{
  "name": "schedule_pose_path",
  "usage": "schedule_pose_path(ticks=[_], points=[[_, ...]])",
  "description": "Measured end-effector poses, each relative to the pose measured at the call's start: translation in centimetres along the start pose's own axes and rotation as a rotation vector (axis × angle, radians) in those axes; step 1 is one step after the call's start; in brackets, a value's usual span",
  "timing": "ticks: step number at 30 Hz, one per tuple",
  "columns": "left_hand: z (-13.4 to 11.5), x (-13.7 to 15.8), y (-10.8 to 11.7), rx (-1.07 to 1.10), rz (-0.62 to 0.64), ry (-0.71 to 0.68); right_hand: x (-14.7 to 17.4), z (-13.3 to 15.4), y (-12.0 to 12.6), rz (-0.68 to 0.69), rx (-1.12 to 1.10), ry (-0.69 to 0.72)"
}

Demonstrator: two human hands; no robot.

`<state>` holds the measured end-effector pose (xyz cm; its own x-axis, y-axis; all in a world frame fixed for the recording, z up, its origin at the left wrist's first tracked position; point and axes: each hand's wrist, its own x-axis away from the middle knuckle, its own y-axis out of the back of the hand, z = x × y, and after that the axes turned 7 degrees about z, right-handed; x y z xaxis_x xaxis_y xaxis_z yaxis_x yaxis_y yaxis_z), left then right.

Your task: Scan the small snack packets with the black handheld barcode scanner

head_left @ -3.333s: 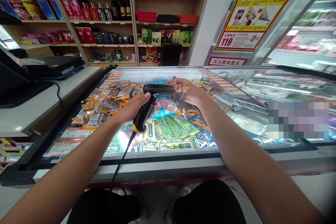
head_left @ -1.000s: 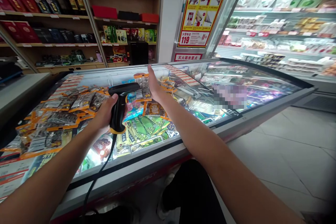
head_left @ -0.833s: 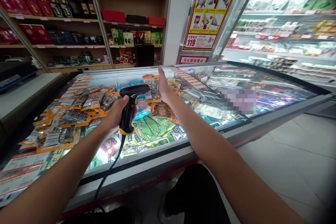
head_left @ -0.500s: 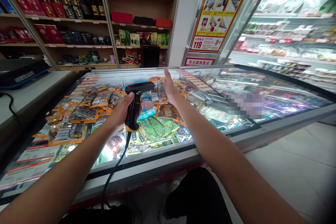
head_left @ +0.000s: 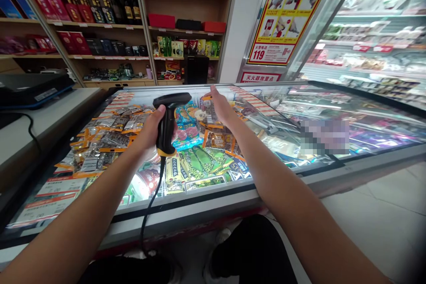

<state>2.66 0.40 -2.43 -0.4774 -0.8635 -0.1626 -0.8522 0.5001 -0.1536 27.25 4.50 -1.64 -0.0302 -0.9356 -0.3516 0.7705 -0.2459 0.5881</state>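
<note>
Scanner's backed off. Your left hand [head_left: 151, 128] is wrapped round the grip of the black barcode scanner [head_left: 165, 131], thumb up at the back of its head. Half a second ago its nose sat right beside the packet; now it's higher and further left, with a clear gap between. The blue packs [head_left: 186, 126] under that gap show much more than they did.

Your right hand [head_left: 222, 106] is clamped on an orange-edged packet [head_left: 208, 112], held up at its edge; most of the fingers are hidden behind it. The packet has turned a bit too: its label was plainer before, harder to make out now. So for the work in hand, I'd judge scanner and packet are out of close range and no longer squarely lined up. Can't tell if a read registered; no screen in view.

Around it: a similar packet [head_left: 218, 140] just below your right hand, green packs [head_left: 204, 162] nearer you, a pile of orange-edged packets [head_left: 106, 140] left of the scanner. Cord [head_left: 145, 217] hangs over the freezer's front edge [head_left: 199, 207].
</note>
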Motion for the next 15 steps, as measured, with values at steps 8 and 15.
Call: schedule_pose_path(ticks=[8, 15], points=[[-3.4, -0.8, 5.1, -0.064, -0.332, -0.071, 1.8, -0.2, -2.9, 0.023, 0.770, 0.063], [-3.0, -1.3, 5.7, -0.021, -0.380, -0.094, 3.5, 1.3, -8.6, 0.201, 0.696, 0.193]])
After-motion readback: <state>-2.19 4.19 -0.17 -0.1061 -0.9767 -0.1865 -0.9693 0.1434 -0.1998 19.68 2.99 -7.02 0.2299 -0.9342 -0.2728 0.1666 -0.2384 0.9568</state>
